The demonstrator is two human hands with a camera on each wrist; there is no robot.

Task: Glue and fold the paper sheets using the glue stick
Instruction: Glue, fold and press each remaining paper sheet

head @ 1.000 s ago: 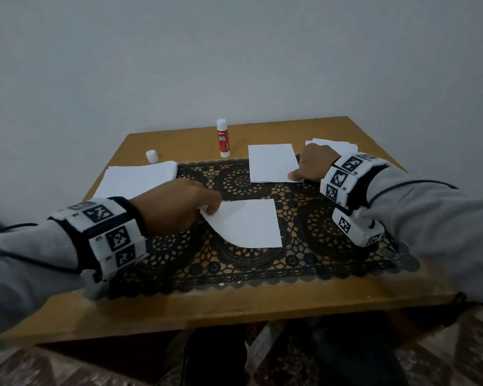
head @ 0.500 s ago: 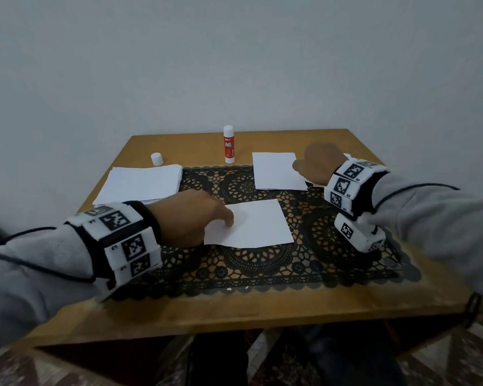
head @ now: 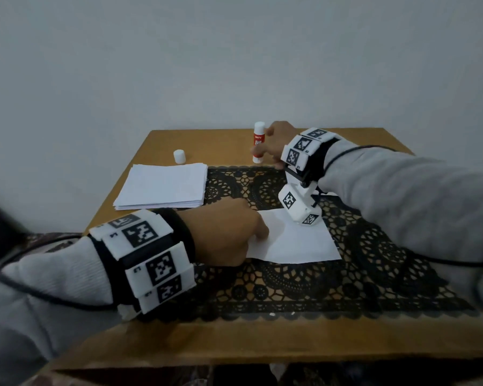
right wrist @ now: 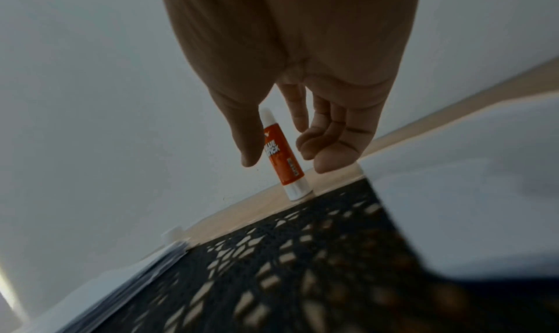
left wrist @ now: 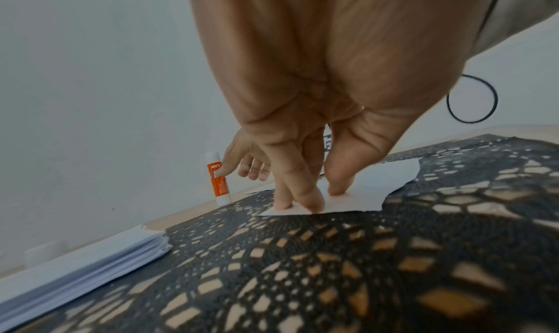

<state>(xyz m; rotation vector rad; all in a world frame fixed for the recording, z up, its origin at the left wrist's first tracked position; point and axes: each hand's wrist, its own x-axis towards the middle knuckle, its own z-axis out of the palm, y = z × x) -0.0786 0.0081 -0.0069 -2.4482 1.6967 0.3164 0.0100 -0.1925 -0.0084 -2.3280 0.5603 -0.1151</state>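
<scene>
glue stick: you see an orange-red label with white lettering, white ends
paper sheet under your left hand: plain white
paper stack: white
cap: white
lace mat: black openwork of round medallions
tabletop: honey-brown wood
wristbands: white blocks with black square markers
sleeves: light grey
wall: pale grey

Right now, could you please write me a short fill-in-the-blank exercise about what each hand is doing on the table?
1. The left hand presses a single paper sheet onto the black lace ____.
2. The right hand reaches for the upright ____ stick.
3. The small white cap stands behind the ____ of paper sheets.

Missing words: mat; glue; stack
</scene>
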